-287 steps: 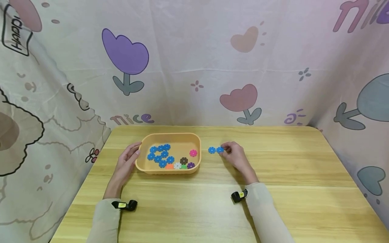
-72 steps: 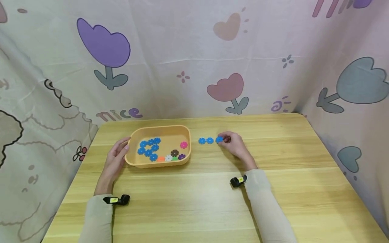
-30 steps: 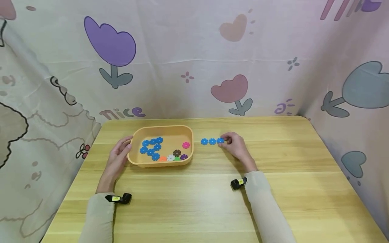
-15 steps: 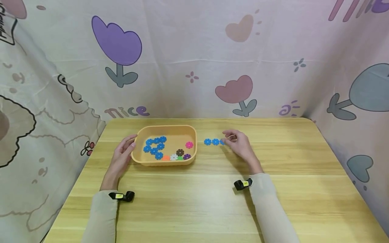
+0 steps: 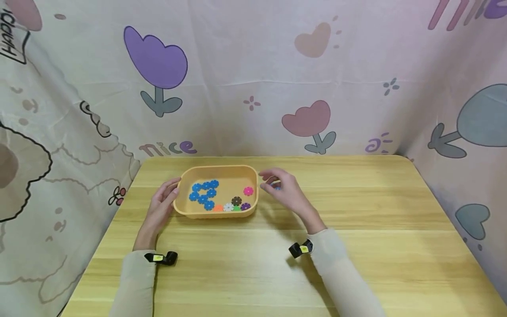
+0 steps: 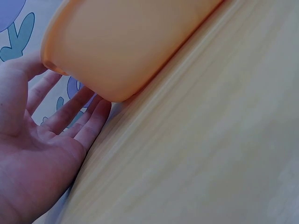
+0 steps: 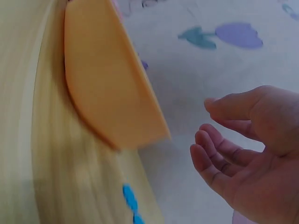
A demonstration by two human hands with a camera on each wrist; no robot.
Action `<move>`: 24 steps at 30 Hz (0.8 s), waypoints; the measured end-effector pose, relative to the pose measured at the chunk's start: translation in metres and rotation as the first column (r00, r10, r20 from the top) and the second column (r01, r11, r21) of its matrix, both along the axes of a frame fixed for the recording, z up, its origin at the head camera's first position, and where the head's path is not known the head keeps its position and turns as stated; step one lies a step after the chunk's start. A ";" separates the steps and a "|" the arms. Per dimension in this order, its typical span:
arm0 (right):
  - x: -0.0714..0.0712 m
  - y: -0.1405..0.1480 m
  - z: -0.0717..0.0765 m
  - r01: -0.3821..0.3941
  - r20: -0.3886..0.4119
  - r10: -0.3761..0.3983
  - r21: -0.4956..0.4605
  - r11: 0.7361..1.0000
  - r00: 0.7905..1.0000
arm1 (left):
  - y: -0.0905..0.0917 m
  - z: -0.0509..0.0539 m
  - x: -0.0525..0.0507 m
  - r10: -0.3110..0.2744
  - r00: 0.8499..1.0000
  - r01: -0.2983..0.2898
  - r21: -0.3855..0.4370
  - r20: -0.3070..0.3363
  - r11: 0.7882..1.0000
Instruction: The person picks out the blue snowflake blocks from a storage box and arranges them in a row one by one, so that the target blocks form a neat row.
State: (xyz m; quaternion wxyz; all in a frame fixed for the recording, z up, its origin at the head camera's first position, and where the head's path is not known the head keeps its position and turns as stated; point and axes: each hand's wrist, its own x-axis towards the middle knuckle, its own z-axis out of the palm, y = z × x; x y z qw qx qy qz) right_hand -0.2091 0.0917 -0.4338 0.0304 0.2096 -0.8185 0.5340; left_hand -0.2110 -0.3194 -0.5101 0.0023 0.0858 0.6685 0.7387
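In the head view my left hand (image 5: 158,211) grips the left end of an orange tray (image 5: 222,215), thumb at the rim; the left wrist view shows its fingers against the tray's outer wall (image 6: 117,46). The tray holds several blue notched discs (image 5: 203,199) on its left, a pink disc (image 5: 248,191), a brown one (image 5: 236,201), and white, green, orange and purple ones along the front. My right hand (image 5: 289,191) hovers by the tray's right end, fingers apart and holding nothing. It mostly hides the blue discs on the table, partly seen in the right wrist view (image 7: 130,198).
The wooden table (image 5: 253,273) extends in front of the tray and to the right. Behind it and at both sides hangs a patterned curtain (image 5: 229,53). Each wrist carries a small black camera, the left one (image 5: 162,258) and the right one (image 5: 301,249).
The right hand has placed a third blue disc at the right end of the row on the table, let go, and moved left over the row toward the tray. The left hand still grips the tray.
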 end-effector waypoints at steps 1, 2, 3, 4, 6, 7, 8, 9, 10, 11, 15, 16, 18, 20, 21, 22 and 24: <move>0.000 -0.006 0.002 -0.015 -0.010 0.015 0.003 1.000 1.000 | 0.000 0.000 0.000 0.001 1.000 -0.001 -0.001 -0.001 1.000; -0.001 -0.012 0.003 -0.028 -0.023 0.028 0.008 1.000 0.999 | 0.001 0.000 -0.001 0.002 1.000 -0.002 -0.006 -0.001 1.000; -0.002 -0.018 0.004 -0.040 -0.031 0.040 0.014 0.999 0.999 | 0.001 0.001 -0.001 0.004 1.000 -0.004 -0.009 0.000 1.000; -0.003 -0.023 0.005 -0.056 -0.043 0.057 0.019 0.998 0.997 | 0.002 0.001 -0.002 0.005 1.000 -0.005 -0.010 0.000 1.000; -0.006 -0.034 0.004 -0.087 -0.055 0.088 0.029 0.996 0.995 | 0.003 0.002 -0.002 0.011 1.000 -0.011 -0.017 0.004 1.000; -0.007 -0.040 0.003 -0.099 -0.057 0.101 0.037 0.994 0.993 | 0.003 0.002 -0.002 0.014 1.000 -0.014 -0.019 0.008 1.000; -0.008 -0.045 0.003 -0.111 -0.056 0.114 0.046 0.993 0.992 | 0.004 0.002 -0.002 0.013 1.000 -0.013 -0.024 0.009 1.000; -0.009 -0.050 0.002 -0.125 -0.050 0.127 0.055 0.991 0.991 | 0.004 0.002 -0.002 0.016 1.000 -0.015 -0.026 0.012 1.000; -0.010 -0.055 0.001 -0.138 -0.047 0.141 0.063 0.988 0.989 | 0.004 0.001 -0.002 0.017 1.000 -0.017 -0.027 0.015 1.000; -0.011 -0.059 0.000 -0.149 -0.041 0.152 0.072 0.986 0.988 | 0.004 0.001 -0.002 0.020 1.000 -0.019 -0.027 0.018 0.999; -0.014 -0.076 -0.002 -0.184 -0.023 0.187 0.103 0.978 0.982 | 0.004 0.000 -0.002 0.022 1.000 -0.021 -0.026 0.022 0.999; -0.015 -0.080 -0.003 -0.191 -0.017 0.194 0.111 0.975 0.981 | 0.003 0.000 -0.002 0.022 1.000 -0.021 -0.025 0.021 0.999; -0.017 -0.088 -0.004 -0.204 -0.004 0.206 0.123 0.971 0.979 | 0.003 0.000 -0.002 0.022 1.000 -0.021 -0.023 0.019 1.000; -0.018 -0.095 -0.006 -0.213 0.012 0.213 0.140 0.967 0.977 | 0.002 0.000 -0.001 0.021 1.000 -0.021 -0.019 0.017 1.000; -0.019 -0.099 -0.007 -0.217 0.021 0.216 0.149 0.965 0.976 | 0.002 0.000 -0.001 0.021 1.000 -0.021 -0.018 0.017 1.000; -0.019 -0.102 -0.008 -0.222 0.033 0.219 0.153 0.963 0.975 | 0.001 0.000 -0.001 0.023 1.000 -0.022 -0.019 0.018 1.000; -0.019 -0.109 -0.011 -0.233 0.058 0.226 0.164 0.959 0.972 | 0.001 0.000 0.000 0.024 0.999 -0.024 -0.022 0.022 0.999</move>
